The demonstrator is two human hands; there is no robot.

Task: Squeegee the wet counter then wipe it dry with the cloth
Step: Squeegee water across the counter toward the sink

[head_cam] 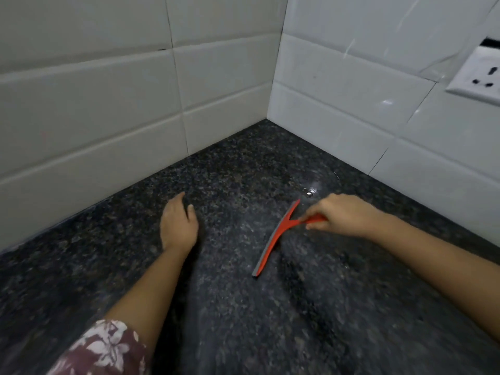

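- The red squeegee (273, 239) is lying with its blade edge against the dark speckled counter (297, 320), right of centre in the head view.
- Its long blade is running diagonally, the far end pointing up and right toward the wall corner, the near end pointing down and left toward the person; a grey rubber strip is showing along the left edge.
- Its short handle is branching off near the far end and pointing right, into the right hand (338, 215).
- The right hand is gripping that handle, with fingers curling round it and the fingertips reaching toward the fork.
- A small glinting patch of water (311, 189) is sitting just beyond the blade's far end.
- The left hand (177, 226) is resting on the counter well left of the squeegee, fingers relaxed, holding nothing.
- A floral sleeve (105, 350) is covering the left upper forearm.
- White tiled walls (108, 104) are meeting at a corner behind, and a wall socket (484, 74) is sitting at the upper right.
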